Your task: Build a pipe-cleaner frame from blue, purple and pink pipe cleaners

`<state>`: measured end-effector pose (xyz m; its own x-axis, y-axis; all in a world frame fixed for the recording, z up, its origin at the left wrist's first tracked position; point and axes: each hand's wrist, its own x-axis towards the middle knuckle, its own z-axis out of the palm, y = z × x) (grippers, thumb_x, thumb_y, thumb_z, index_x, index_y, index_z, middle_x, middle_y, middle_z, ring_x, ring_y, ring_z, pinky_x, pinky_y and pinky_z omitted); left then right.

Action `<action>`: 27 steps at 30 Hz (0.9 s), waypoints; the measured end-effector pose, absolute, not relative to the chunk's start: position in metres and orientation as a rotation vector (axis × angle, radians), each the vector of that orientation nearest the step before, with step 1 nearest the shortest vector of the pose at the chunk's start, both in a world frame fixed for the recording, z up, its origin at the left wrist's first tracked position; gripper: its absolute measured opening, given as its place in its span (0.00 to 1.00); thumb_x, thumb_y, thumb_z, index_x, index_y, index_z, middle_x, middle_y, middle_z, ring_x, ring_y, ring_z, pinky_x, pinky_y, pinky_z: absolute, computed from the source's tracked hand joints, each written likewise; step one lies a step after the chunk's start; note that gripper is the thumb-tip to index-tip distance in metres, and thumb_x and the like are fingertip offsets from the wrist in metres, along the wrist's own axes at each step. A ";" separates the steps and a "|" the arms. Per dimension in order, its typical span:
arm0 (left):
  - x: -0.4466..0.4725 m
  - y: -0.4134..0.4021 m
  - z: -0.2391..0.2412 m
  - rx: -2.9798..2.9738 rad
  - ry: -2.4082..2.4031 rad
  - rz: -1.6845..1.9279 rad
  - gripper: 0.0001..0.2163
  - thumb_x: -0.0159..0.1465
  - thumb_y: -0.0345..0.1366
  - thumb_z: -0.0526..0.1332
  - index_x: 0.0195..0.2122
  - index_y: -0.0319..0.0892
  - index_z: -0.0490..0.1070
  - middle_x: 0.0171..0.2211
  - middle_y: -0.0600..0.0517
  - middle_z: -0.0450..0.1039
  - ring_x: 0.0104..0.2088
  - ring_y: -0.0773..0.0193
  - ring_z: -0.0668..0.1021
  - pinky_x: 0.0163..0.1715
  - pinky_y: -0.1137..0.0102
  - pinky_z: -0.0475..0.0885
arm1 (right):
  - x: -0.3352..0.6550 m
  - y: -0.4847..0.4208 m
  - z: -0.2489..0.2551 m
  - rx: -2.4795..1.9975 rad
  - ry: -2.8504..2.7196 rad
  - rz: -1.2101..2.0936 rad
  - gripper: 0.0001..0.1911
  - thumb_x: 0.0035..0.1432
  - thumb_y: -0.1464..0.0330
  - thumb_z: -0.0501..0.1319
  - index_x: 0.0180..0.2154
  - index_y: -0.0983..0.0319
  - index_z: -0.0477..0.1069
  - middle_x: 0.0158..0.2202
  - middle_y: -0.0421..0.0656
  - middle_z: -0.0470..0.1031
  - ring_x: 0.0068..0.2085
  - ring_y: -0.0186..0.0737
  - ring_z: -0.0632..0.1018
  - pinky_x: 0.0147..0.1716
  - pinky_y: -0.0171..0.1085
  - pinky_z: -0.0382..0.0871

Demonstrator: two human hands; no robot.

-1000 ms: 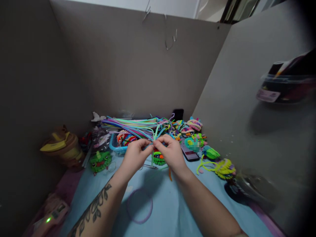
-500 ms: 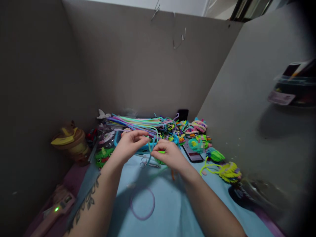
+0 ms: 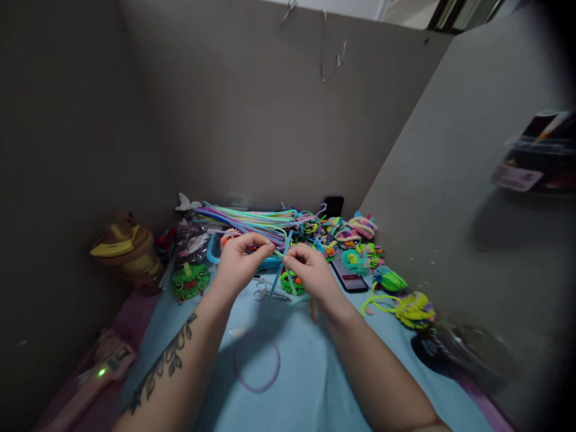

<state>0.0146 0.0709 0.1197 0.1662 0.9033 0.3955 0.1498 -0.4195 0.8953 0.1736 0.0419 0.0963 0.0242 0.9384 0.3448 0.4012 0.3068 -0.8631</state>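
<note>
Two bare hands face each other near the centre of the frame — the left hand pinches a pale green stem between thumb and finger, and the right hand pinches the spot where it crosses a blue stem. Scissors lie just below on the blue cloth, with a purple ring at lower centre.

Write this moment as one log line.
left hand: pinching green strip | right hand: pinching near crossing with blue strip | phone: on cloth
</note>
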 end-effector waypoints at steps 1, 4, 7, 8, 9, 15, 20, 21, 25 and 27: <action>0.016 0.071 0.118 1.692 1.007 1.330 0.06 0.51 0.36 0.64 0.23 0.39 0.72 0.22 0.54 0.72 0.27 0.67 0.71 0.29 0.73 0.66 | 0.174 0.043 0.094 -1.275 -1.535 0.698 0.10 0.50 0.66 0.58 0.20 0.61 0.64 0.21 0.36 0.62 0.26 0.34 0.65 0.27 0.34 0.58; 0.016 0.076 0.111 1.578 0.992 1.343 0.07 0.51 0.37 0.65 0.23 0.39 0.72 0.21 0.55 0.72 0.25 0.68 0.71 0.29 0.73 0.66 | 0.170 0.044 0.089 -1.292 -1.545 0.707 0.10 0.49 0.66 0.58 0.19 0.61 0.63 0.21 0.36 0.62 0.25 0.34 0.65 0.26 0.33 0.58; 0.011 0.084 0.105 1.530 1.003 1.283 0.08 0.49 0.38 0.66 0.22 0.38 0.73 0.21 0.54 0.72 0.25 0.67 0.72 0.28 0.72 0.67 | 0.165 0.042 0.088 -1.291 -1.680 0.600 0.10 0.49 0.69 0.58 0.18 0.61 0.63 0.22 0.37 0.64 0.26 0.34 0.66 0.27 0.33 0.58; 0.010 0.086 0.103 1.539 1.010 1.262 0.08 0.48 0.38 0.66 0.22 0.38 0.73 0.21 0.53 0.72 0.25 0.67 0.72 0.28 0.72 0.67 | 0.164 0.041 0.089 -1.292 -1.719 0.569 0.10 0.49 0.70 0.58 0.18 0.61 0.64 0.22 0.37 0.64 0.26 0.34 0.67 0.27 0.33 0.58; 0.008 0.087 0.103 1.548 1.015 1.245 0.08 0.48 0.38 0.67 0.21 0.38 0.73 0.21 0.53 0.72 0.25 0.67 0.72 0.28 0.72 0.67 | 0.163 0.040 0.089 -1.294 -1.743 0.548 0.10 0.49 0.71 0.58 0.17 0.61 0.64 0.22 0.37 0.64 0.26 0.34 0.67 0.27 0.33 0.58; 0.005 0.091 0.104 1.458 0.934 1.227 0.15 0.52 0.46 0.65 0.32 0.38 0.73 0.31 0.49 0.76 0.32 0.64 0.76 0.32 0.72 0.68 | 0.170 0.043 0.092 -1.303 -1.585 0.554 0.10 0.50 0.67 0.59 0.19 0.61 0.66 0.22 0.38 0.66 0.27 0.35 0.68 0.28 0.34 0.61; 0.007 0.094 0.100 1.358 0.898 1.175 0.25 0.54 0.51 0.63 0.48 0.39 0.68 0.45 0.44 0.74 0.42 0.61 0.76 0.36 0.72 0.69 | 0.181 0.051 0.091 -1.220 -1.392 0.715 0.10 0.51 0.63 0.58 0.23 0.61 0.65 0.20 0.35 0.61 0.23 0.32 0.64 0.23 0.32 0.57; 0.010 0.094 0.098 1.389 0.869 1.109 0.24 0.53 0.49 0.65 0.45 0.38 0.70 0.43 0.44 0.75 0.41 0.61 0.76 0.37 0.71 0.69 | 0.182 0.051 0.091 -1.201 -1.367 0.762 0.10 0.51 0.62 0.58 0.24 0.61 0.65 0.19 0.34 0.61 0.22 0.31 0.63 0.22 0.31 0.56; 0.021 0.090 0.091 1.506 0.826 0.949 0.16 0.50 0.43 0.67 0.33 0.36 0.74 0.31 0.48 0.76 0.32 0.64 0.75 0.34 0.71 0.68 | 0.184 0.051 0.094 -1.176 -1.327 0.980 0.06 0.48 0.66 0.59 0.28 0.62 0.68 0.19 0.34 0.63 0.21 0.30 0.64 0.21 0.31 0.57; 0.026 0.088 0.087 1.514 0.873 0.940 0.15 0.51 0.44 0.66 0.30 0.35 0.74 0.27 0.50 0.75 0.28 0.66 0.74 0.30 0.72 0.66 | 0.182 0.051 0.093 -1.178 -1.299 1.016 0.06 0.45 0.67 0.60 0.29 0.61 0.66 0.19 0.33 0.63 0.20 0.30 0.65 0.20 0.31 0.59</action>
